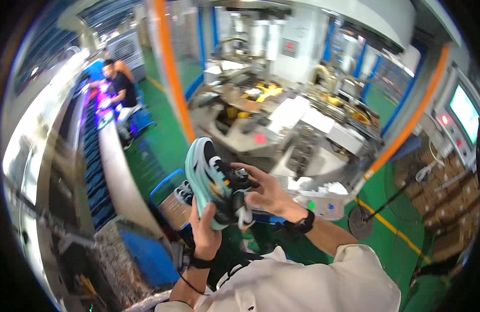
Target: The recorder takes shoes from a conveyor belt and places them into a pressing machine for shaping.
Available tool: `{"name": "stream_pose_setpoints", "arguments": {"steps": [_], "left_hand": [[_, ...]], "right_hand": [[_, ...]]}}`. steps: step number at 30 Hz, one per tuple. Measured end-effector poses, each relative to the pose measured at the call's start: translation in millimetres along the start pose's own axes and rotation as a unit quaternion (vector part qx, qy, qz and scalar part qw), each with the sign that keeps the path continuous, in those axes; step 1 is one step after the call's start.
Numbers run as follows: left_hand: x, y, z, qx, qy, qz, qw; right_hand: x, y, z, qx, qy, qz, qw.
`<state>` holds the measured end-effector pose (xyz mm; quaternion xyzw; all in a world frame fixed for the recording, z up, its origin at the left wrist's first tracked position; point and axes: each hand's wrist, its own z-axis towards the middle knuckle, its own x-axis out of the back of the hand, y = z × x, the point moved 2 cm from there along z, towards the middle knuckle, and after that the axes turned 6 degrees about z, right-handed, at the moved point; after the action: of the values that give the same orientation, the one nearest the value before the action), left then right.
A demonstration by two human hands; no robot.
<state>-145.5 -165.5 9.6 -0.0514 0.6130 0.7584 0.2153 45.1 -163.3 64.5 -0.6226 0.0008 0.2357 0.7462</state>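
Observation:
A sports shoe [202, 169] with a mint green sole and a black, white and grey upper is held up in front of me, its toe pointing away. My left hand [204, 231] is closed round the heel end, thumb against the sole's side. On the shoe's right side, my right hand [268, 195] grips the dark upper part near the opening with bent fingers. Some of that dark part is hidden by the fingers, and its details are blurred. Just left of the shoe, another shoe [183, 192] shows partly, low down by a brown box [175, 210].
Ahead stands a large machine with a metal worktable [234, 140] between orange posts [169, 67]. A conveyor [112, 156] runs along the left, where a person [123, 88] sits. At right are a control screen [464, 112], a round-based stand [360, 222] and stacked cartons [448, 203].

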Motion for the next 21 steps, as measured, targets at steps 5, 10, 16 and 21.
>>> {"name": "stream_pose_setpoints", "arguments": {"steps": [5, 10, 16, 21], "left_hand": [[-139, -77, 38, 0.049, -0.073, 0.118, 0.989], [-270, -161, 94, 0.066, -0.255, 0.022, 0.964], [-393, -266, 191, 0.065, -0.216, 0.254, 0.940], [-421, -366, 283, 0.013, -0.084, 0.336, 0.938]], "right_hand": [[116, 4, -65, 0.078, 0.361, -0.035, 0.929], [256, -42, -146, 0.098, 0.492, -0.134, 0.855], [359, -93, -203, 0.160, 0.574, -0.183, 0.782], [397, -107, -207, 0.132, 0.636, -0.205, 0.732]]}}
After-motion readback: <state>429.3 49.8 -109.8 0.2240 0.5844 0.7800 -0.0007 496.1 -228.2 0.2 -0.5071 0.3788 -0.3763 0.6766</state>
